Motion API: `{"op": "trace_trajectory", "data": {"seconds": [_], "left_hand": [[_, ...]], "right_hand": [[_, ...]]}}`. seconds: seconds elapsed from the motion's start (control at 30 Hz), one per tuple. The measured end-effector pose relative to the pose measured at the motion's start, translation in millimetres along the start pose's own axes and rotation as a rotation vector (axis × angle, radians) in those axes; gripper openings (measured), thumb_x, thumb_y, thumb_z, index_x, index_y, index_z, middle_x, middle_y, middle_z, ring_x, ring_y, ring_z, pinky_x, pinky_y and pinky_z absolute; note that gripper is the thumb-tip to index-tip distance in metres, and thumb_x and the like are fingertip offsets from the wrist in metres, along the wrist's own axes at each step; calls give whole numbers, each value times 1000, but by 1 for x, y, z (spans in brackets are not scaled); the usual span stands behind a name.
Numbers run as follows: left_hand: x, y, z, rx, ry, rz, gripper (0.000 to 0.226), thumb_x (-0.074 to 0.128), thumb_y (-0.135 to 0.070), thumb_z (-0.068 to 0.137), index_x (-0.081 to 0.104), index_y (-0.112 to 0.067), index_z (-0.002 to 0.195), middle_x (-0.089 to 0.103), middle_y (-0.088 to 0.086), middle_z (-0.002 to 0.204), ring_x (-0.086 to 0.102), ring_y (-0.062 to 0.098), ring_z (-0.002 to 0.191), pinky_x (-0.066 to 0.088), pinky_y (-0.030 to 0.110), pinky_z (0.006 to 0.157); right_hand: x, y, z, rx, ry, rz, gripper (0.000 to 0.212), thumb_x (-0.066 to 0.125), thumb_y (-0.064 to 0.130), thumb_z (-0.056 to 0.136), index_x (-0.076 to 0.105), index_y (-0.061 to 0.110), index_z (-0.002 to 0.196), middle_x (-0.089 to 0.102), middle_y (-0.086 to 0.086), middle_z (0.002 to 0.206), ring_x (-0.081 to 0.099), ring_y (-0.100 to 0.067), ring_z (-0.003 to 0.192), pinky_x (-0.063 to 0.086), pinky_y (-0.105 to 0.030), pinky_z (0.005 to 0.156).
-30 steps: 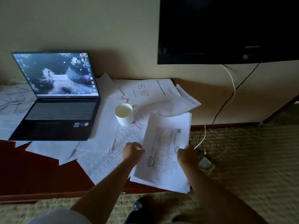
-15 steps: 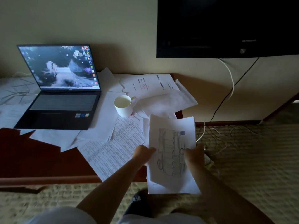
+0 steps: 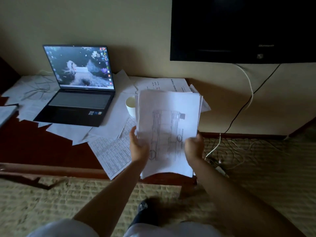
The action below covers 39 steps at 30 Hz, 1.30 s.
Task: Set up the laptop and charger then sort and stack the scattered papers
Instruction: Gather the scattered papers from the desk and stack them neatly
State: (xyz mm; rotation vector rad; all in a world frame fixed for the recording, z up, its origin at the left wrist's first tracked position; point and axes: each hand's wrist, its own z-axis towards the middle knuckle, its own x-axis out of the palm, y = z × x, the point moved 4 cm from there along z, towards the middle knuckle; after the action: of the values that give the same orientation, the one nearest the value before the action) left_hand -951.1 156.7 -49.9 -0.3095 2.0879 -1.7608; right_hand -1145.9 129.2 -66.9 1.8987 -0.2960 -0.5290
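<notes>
I hold a sheaf of white papers (image 3: 169, 120) upright over the right end of the dark wooden table (image 3: 34, 147). My left hand (image 3: 138, 147) grips its left edge and my right hand (image 3: 194, 147) grips its right edge. The top sheet shows a printed form with stamps. An open black laptop (image 3: 77, 100) with a lit screen stands at the left on loose sheets. More papers (image 3: 111, 151) lie scattered on the table, one with a printed grid. A white cable (image 3: 215, 147) hangs at the right; no charger brick is clear to me.
A white cup (image 3: 130, 105) stands just left of the held sheaf, partly hidden by it. A dark TV (image 3: 239, 29) hangs on the wall above right. Tangled cables (image 3: 227, 156) lie on the carpet to the right. Thin wires (image 3: 37, 88) cross the papers at far left.
Both hands have lifted the sheaf off the table and tilted it upright; it now covers part of the cup. The camera has shifted, so the laptop sits further right in view.
</notes>
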Motion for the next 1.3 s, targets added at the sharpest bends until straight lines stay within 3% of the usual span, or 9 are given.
{"op": "trace_trajectory", "data": {"seconds": [0.13, 0.23, 0.3, 0.4, 0.5, 0.67, 0.77, 0.97, 1.3], "left_hand": [[-5, -35, -7, 137, -56, -89, 68, 36, 23, 73, 34, -16, 129, 57, 8, 106, 61, 17, 82, 51, 17, 51], [-5, -41, -13, 160, -106, -65, 62, 39, 23, 72, 36, -12, 122, 53, 7, 108, 58, 18, 92, 56, 19, 58], [-6, -34, -15, 131, -124, -9, 55, 48, 19, 72, 39, -14, 115, 53, 6, 107, 57, 21, 97, 57, 21, 63], [-8, -22, -22, 58, -112, 0, 44, 64, 8, 77, 48, -12, 113, 59, -3, 96, 60, 13, 89, 53, 15, 62], [-11, -18, -24, 7, -88, -14, 34, 65, 3, 82, 50, -13, 109, 58, -10, 90, 57, 3, 81, 48, 12, 58], [-18, -2, -9, -10, 38, 372, 43, 44, 17, 74, 58, -9, 104, 61, 0, 89, 57, 24, 86, 43, 22, 56], [-35, 16, -1, -8, 116, 690, 51, 50, 10, 74, 60, -12, 119, 57, 7, 115, 56, 24, 99, 52, 33, 75], [-59, 59, 15, 4, 438, 1272, 64, 61, -7, 81, 42, -26, 138, 34, 5, 141, 34, 26, 129, 41, 39, 101], [-67, 82, 27, 346, 612, 1569, 81, 66, -10, 83, 18, -20, 148, 20, 6, 150, 23, 29, 136, 46, 37, 100]], "right_hand": [[4, 41, -9, -175, -30, 111, 57, 36, -13, 75, 57, 11, 123, 62, -2, 90, 55, -20, 71, 44, -29, 65], [5, 43, -17, -239, -14, 146, 60, 37, -10, 77, 51, 14, 130, 65, -7, 109, 61, -25, 86, 50, -37, 76], [5, 36, -22, -237, 47, 79, 60, 40, -7, 79, 48, 18, 132, 63, -5, 105, 60, -27, 88, 51, -42, 77], [2, 27, -29, -246, 85, -11, 64, 44, -7, 78, 44, 23, 135, 55, 2, 94, 59, -24, 87, 52, -41, 77], [1, 21, -27, -249, 128, -89, 56, 49, 2, 86, 40, 20, 138, 61, -4, 103, 61, -25, 95, 51, -42, 82], [1, 14, -24, -260, 136, -284, 25, 43, 12, 97, 54, 5, 118, 65, -14, 114, 62, -31, 99, 50, -36, 78], [-1, 5, -18, -153, 104, -322, 26, 42, 4, 93, 56, 1, 115, 62, -17, 118, 60, -33, 103, 43, -30, 74], [0, -30, -16, -9, 55, -376, 32, 41, 0, 87, 58, 4, 114, 62, -19, 118, 58, -36, 108, 46, -36, 86], [6, -61, -45, 66, -115, -479, 40, 38, 6, 87, 54, 11, 124, 59, -14, 126, 56, -36, 113, 46, -42, 94]]}}
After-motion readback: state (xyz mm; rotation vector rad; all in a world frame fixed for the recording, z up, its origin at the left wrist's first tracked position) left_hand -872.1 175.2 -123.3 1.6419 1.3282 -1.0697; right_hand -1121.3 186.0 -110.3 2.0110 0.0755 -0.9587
